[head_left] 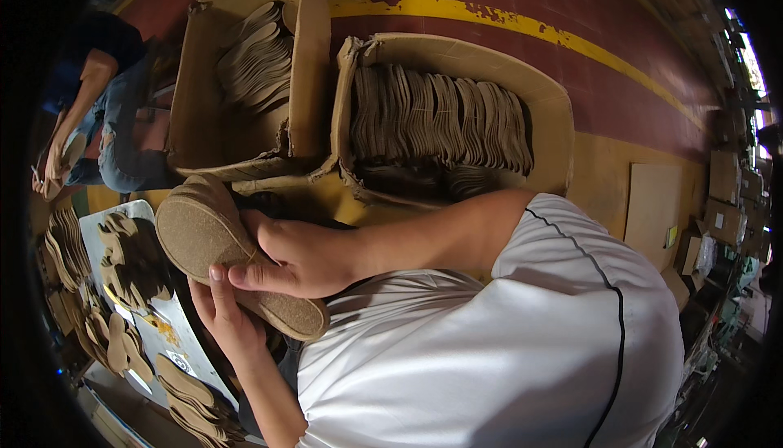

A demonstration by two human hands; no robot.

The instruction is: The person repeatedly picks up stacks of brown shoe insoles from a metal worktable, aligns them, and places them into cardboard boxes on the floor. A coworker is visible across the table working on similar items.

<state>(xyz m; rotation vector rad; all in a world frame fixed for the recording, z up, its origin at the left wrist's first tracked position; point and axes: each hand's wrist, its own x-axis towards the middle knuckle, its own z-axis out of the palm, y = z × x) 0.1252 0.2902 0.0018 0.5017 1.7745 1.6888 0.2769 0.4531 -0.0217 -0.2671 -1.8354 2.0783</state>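
Note:
I hold brown, cork-like insoles (200, 232) tilted in front of my body, with at least two layers showing at the top end. My right hand (302, 256) reaches in from the upper right and is closed around their middle, thumb lying on the speckled face. Below it, my left hand (232, 317) grips the lower side edge, one fingertip on the face close to the right thumb. The rest of the left fingers are partly hidden. Beside my hands, a light table (175, 313) carries several groups of similar insoles (122, 346).
A tall cardboard box (314, 81) and a wider one (555, 134) hold many stacked insoles. At the far left another person (106, 114) handles a sole-shaped piece. A yellow line (457, 9) crosses the red floor. Shelves with cartons (722, 175) stand at the right.

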